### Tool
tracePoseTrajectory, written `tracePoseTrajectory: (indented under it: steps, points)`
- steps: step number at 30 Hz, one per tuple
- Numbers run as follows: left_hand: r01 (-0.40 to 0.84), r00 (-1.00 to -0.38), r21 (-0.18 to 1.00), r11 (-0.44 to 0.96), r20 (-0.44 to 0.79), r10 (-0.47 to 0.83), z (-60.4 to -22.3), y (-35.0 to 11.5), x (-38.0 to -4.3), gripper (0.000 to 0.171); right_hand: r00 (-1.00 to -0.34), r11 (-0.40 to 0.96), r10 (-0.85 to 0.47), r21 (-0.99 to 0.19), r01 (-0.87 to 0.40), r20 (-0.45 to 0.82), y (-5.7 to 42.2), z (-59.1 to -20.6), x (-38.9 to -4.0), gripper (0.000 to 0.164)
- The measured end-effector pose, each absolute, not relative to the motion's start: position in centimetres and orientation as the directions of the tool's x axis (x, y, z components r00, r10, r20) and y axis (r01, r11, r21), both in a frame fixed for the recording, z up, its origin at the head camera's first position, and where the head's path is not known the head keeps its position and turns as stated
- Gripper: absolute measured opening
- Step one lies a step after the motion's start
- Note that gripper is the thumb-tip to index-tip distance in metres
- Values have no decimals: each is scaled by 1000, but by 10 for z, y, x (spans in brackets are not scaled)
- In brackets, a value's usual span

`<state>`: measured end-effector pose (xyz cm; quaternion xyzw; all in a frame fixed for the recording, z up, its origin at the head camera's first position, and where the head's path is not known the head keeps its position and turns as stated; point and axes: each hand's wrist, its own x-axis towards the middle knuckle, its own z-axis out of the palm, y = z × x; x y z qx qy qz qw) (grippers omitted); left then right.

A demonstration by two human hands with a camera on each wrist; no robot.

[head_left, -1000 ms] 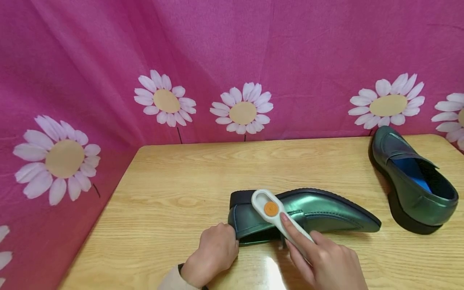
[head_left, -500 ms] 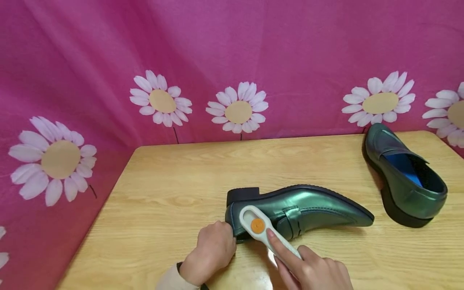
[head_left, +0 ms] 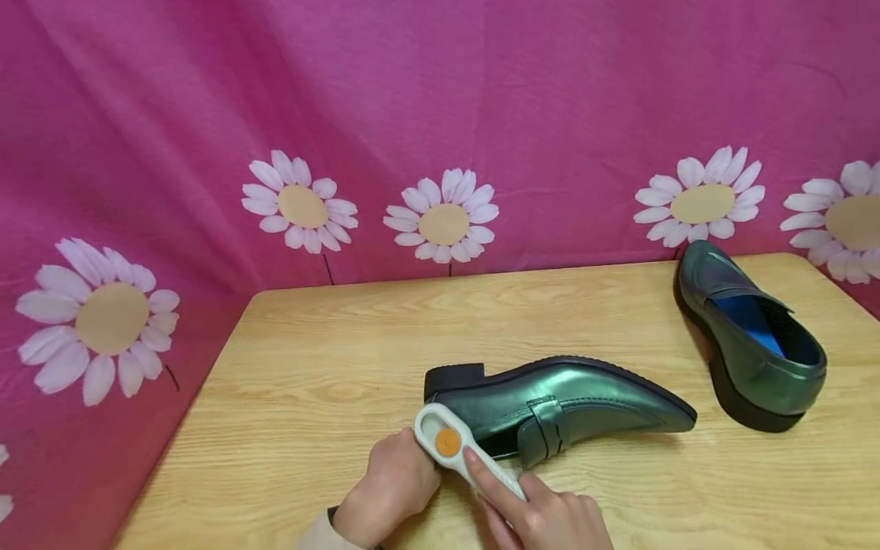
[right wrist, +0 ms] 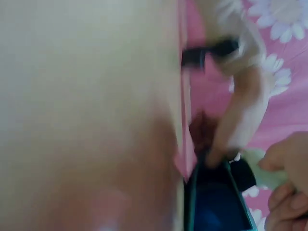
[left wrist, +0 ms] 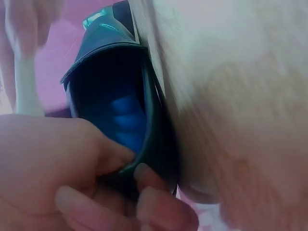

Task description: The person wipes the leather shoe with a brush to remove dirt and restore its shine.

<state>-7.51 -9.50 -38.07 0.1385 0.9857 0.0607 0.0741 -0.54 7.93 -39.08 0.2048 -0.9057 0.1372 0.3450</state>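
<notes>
A shiny dark green loafer lies on its side on the wooden table, sole facing away, toe pointing right. My left hand grips its heel end; in the left wrist view the thumb reaches inside the opening over the blue insole, fingers outside. My right hand holds a white-handled brush with an orange disc, index finger stretched along the handle. The brush head overlaps the loafer's heel and the left knuckles in the head view. Its dark bristles show close against the heel in the right wrist view.
The second green loafer stands upright at the right of the table, opening toward me. A pink cloth with large white daisies hangs behind the table and along its left side.
The brush in my right hand has moved left and toward me, from the loafer's side to its heel. My left hand keeps its grip; the view has shifted slightly.
</notes>
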Motion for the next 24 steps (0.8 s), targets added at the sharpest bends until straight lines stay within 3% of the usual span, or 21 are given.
tracePoseTrajectory:
  steps: [4,9,16,18,24]
  points:
    - [281,-949,254,926,-67,307,-382,-101,-75,27,-620,896,-235,-80,-436,749,77,-400,6,46]
    - [255,-951,255,933,-106,289,-380,-100,-79,23,-704,904,-230,-120,-410,671,78,-389,-2,52]
    - [219,-951,293,931,-147,271,-382,-101,-78,29,-668,892,-226,-125,-434,709,77,-387,-19,52]
    - [242,-942,319,916,-148,301,-383,-104,-78,29,-683,893,-215,-143,-426,698,77,-390,-14,53]
    - [296,-902,395,870,-183,391,-381,-113,-82,14,-715,927,-193,-114,-357,672,78,-394,10,51]
